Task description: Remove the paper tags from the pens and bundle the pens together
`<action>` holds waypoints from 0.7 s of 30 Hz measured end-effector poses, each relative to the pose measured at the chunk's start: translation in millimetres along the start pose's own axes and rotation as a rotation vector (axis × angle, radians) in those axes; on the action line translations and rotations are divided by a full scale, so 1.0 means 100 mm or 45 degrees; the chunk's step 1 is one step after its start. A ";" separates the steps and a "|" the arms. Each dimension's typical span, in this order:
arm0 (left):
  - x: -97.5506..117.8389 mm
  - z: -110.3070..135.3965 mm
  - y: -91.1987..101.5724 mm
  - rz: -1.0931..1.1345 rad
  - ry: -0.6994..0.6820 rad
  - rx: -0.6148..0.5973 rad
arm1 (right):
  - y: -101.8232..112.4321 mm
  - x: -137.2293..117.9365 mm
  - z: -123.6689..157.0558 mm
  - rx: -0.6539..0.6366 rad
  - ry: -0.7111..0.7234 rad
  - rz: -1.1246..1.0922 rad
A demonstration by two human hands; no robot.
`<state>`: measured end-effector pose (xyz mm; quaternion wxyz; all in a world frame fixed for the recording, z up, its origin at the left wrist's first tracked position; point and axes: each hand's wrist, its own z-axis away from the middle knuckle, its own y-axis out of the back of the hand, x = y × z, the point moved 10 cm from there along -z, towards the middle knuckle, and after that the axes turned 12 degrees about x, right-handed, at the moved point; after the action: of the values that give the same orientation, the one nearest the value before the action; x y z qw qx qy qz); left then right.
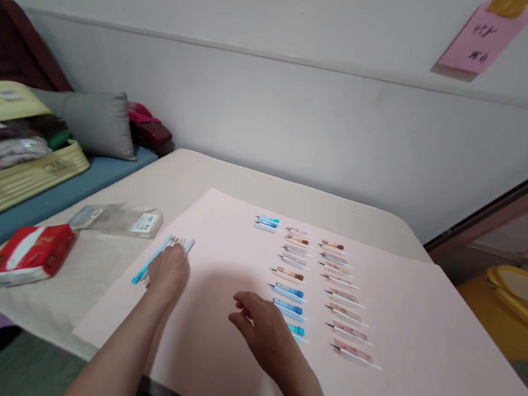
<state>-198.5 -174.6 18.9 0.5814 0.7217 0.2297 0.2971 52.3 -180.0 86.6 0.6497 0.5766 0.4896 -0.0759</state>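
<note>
My left hand (168, 271) rests over a small bunch of pens on the left part of the pale pink sheet (231, 246). A light blue pen (151, 260) sticks out along its left side, and other pen ends show past the knuckles. Its fingertips are hidden, so their grip cannot be seen. My right hand (260, 322) hovers over the sheet, fingers loosely bent, with a gap between thumb and forefinger and nothing visible in it. Just beyond it lies a column of slender pens, among them a dark blue one (288, 307) and a turquoise one (296, 330), partly covered by the hand.
Farther right runs a second column of pens, mostly pinkish, including the nearest pink pen (354, 353). Blue pens (267, 222) lie at the back. On the left are a red tissue pack (32, 253) and a clear plastic box (116, 219). A white wall (276, 114) stands behind.
</note>
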 end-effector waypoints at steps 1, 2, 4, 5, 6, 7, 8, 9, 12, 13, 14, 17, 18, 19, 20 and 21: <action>-0.01 -0.01 -0.02 -0.003 0.000 0.006 | 0.01 0.01 0.00 0.007 -0.001 -0.002; -0.02 -0.02 -0.03 -0.005 -0.005 0.018 | 0.02 0.01 -0.01 0.011 -0.001 -0.004; -0.03 -0.03 -0.03 -0.011 -0.005 0.055 | 0.03 0.02 -0.01 0.016 -0.001 -0.006; -0.04 -0.03 -0.02 -0.012 -0.003 0.077 | 0.03 0.02 -0.01 0.016 0.001 -0.006; -0.04 -0.03 -0.01 -0.010 -0.002 0.096 | 0.03 0.01 -0.01 0.015 0.004 -0.006; -0.04 -0.03 0.00 -0.005 -0.002 0.105 | 0.03 0.01 -0.01 0.015 0.008 -0.004; -0.05 -0.03 0.01 -0.002 -0.001 0.109 | 0.04 0.01 -0.01 0.015 0.013 -0.002; -0.05 -0.03 0.01 0.001 0.003 0.103 | 0.04 0.01 -0.01 0.017 0.016 -0.002; -0.08 -0.04 -0.01 -0.003 0.026 0.047 | 0.05 0.01 0.00 0.025 0.014 -0.006; -0.08 -0.04 -0.02 -0.009 0.027 0.034 | 0.05 0.01 0.00 0.028 0.013 -0.008; -0.08 -0.04 -0.03 -0.016 0.025 0.018 | 0.05 0.01 0.00 0.027 0.013 -0.007; -0.10 -0.04 -0.06 -0.041 0.035 -0.047 | 0.04 0.02 -0.01 0.025 0.013 0.006; -0.11 -0.03 -0.07 -0.045 0.042 -0.068 | 0.04 0.02 -0.01 0.023 0.012 0.011; -0.12 -0.03 -0.08 -0.048 0.049 -0.085 | 0.03 0.03 -0.01 0.023 0.010 0.015; -0.13 -0.02 -0.07 -0.052 0.055 -0.093 | 0.03 0.03 -0.01 0.023 0.008 0.017; -0.13 -0.02 -0.06 -0.055 0.054 -0.090 | 0.03 0.03 -0.02 0.022 0.008 0.019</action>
<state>-209.1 -180.9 11.1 0.6079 0.6892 0.2468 0.3075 54.9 -176.2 86.1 0.6436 0.5860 0.4867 -0.0736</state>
